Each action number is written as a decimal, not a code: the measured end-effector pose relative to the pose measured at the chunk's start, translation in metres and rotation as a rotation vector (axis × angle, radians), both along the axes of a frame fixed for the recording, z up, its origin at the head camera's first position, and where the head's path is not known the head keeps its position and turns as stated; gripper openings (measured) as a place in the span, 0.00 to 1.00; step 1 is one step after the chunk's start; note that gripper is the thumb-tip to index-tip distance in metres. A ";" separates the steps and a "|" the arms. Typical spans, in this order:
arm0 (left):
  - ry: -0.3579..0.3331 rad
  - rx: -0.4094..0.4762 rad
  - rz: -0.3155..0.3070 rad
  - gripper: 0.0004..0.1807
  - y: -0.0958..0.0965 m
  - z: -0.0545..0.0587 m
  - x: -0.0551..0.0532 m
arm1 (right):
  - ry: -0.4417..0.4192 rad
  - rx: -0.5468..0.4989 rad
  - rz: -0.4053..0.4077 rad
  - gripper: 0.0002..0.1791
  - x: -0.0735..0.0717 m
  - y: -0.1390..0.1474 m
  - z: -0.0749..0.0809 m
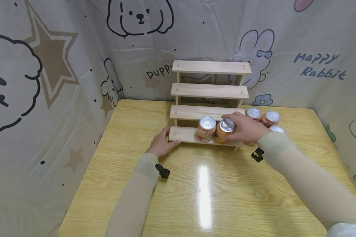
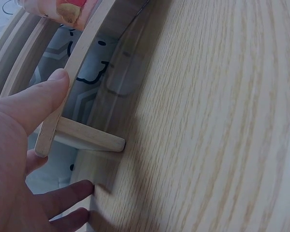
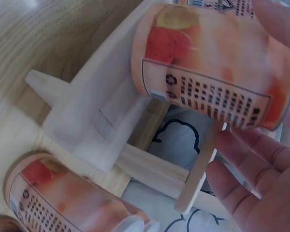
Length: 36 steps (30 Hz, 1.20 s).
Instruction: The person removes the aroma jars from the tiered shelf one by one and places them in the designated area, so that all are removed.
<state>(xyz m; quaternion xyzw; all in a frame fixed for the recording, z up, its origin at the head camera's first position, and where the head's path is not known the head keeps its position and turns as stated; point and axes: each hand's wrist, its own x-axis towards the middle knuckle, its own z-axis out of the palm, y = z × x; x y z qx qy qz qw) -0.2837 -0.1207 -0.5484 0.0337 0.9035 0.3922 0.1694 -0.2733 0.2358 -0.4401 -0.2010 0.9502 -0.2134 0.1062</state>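
Observation:
A stepped wooden display rack [image 1: 182, 134] stands on the table. Its lowest shelf bears two orange drink cans side by side. My right hand [image 1: 248, 127] grips the right-hand can [image 1: 222, 135], thumb on one side and fingers on the other; the label of this can [image 3: 212, 72] fills much of the right wrist view. Beside it is the left-hand can [image 1: 206, 131], with a silver lid. My left hand [image 1: 161, 144] holds the left end of the lowest shelf. In the left wrist view its thumb [image 2: 50, 89] presses the shelf's front edge, with fingers around the end.
Several more orange cans [image 1: 272, 117] stand grouped on the table right of the rack, partly hidden by my right hand. The rack's upper shelves [image 1: 210, 67] rise toward a printed cloth backdrop [image 1: 201, 36]. The wooden table [image 1: 121, 131] extends toward me.

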 end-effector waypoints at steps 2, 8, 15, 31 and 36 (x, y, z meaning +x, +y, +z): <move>0.005 -0.001 -0.001 0.51 0.000 0.001 0.000 | 0.007 0.013 0.007 0.49 0.000 -0.002 -0.001; 0.007 -0.008 -0.001 0.51 0.002 0.003 0.000 | 0.026 0.038 0.014 0.45 0.000 -0.005 -0.003; 0.007 -0.011 -0.014 0.52 0.005 0.003 0.000 | 0.020 0.031 -0.008 0.43 0.001 0.005 0.001; -0.002 -0.019 0.020 0.53 0.002 0.002 0.002 | 0.092 0.008 -0.043 0.37 0.023 0.049 0.010; -0.009 -0.018 0.012 0.53 0.002 0.002 0.002 | 0.107 0.012 -0.045 0.39 0.034 0.069 0.010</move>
